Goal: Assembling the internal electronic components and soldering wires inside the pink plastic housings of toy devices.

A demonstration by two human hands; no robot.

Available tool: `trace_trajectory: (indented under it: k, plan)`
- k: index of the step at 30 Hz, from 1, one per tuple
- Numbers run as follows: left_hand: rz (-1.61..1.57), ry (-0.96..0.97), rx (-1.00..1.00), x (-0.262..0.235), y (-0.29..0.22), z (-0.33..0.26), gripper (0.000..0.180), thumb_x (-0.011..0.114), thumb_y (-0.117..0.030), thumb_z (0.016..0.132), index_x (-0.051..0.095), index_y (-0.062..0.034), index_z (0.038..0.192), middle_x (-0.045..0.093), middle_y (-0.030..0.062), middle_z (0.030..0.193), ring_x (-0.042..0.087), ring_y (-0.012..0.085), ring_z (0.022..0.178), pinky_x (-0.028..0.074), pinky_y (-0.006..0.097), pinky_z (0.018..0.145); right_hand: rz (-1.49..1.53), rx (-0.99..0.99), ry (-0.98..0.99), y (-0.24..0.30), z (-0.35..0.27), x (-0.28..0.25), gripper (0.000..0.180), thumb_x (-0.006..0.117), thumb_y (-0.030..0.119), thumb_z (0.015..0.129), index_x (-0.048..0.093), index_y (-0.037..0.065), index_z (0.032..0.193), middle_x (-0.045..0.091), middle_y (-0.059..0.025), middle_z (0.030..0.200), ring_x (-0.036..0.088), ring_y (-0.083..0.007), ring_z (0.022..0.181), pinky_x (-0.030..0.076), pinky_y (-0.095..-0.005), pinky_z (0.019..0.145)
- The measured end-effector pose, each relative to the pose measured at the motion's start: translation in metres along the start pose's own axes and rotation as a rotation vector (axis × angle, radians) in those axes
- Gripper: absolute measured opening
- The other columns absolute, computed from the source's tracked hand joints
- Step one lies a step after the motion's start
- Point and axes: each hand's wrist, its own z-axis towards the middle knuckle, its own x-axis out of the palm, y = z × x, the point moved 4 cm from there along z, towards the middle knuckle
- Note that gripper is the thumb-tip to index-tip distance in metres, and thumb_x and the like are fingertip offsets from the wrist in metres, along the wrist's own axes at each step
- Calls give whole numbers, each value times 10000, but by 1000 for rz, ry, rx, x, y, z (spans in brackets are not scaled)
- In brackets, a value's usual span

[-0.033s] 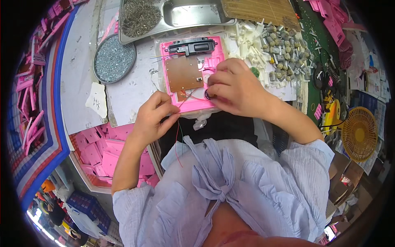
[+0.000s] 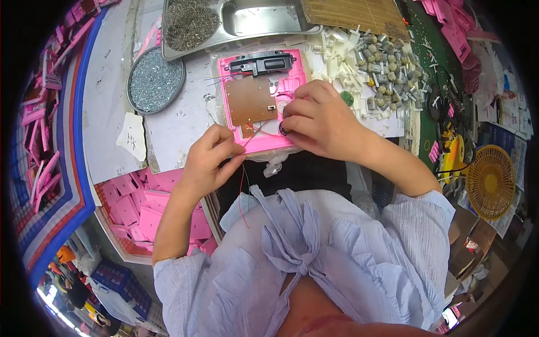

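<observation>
Cluttered desk (image 2: 179, 121), papered white. Pink plastic case (image 2: 264, 101) at centre, brown circuit board (image 2: 250, 101) and black part (image 2: 263, 62) inside. Right hand (image 2: 317, 121) on the case's near right corner, fingers pressed together on a small dark round piece (image 2: 283, 131). Left hand (image 2: 210, 160) just near-left of the case, fingers pinching thin red wires (image 2: 242, 185). Round tin of screws (image 2: 155, 81) far left, steel tray (image 2: 236, 19) beyond, grey motors (image 2: 387, 67) right, pink parts bin (image 2: 140, 213) near left.

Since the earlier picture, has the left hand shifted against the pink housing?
No. The left hand sits at the same lower left corner of the pink housing, pinching thin red wires as before.
</observation>
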Motion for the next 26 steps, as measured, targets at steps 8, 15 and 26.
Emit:
trace_trajectory:
  k: [8, 15, 26]
  plan:
    - [93, 86, 64, -1, -3, -1, 238, 821, -35, 773, 672, -36, 958, 574, 112, 930, 629, 278, 787, 522, 386, 665, -8, 107, -66, -33, -7, -37, 276, 785, 141, 741, 704, 104, 1003, 669, -55, 1007, 583, -306, 1032, 475, -464, 922]
    - [143, 314, 132, -5, 1, 9, 340, 833, -68, 766, 660, -55, 1059, 599, 121, 969, 650, 292, 844, 543, 412, 730, -518, 363, 294, -87, -7, -57, 106, 717, 182, 798, 713, 103, 868, 700, -50, 882, 621, -290, 1004, 480, -446, 883]
    - [557, 76, 282, -47, 34, 230, 107, 704, -125, 915, 706, -44, 985, 727, 152, 1020, 719, 264, 918, 547, 462, 790, 885, 876, 48, -109, -40, -99, 92, 635, 141, 1007, 621, 61, 1051, 736, -70, 979, 685, -111, 800, 549, -240, 738]
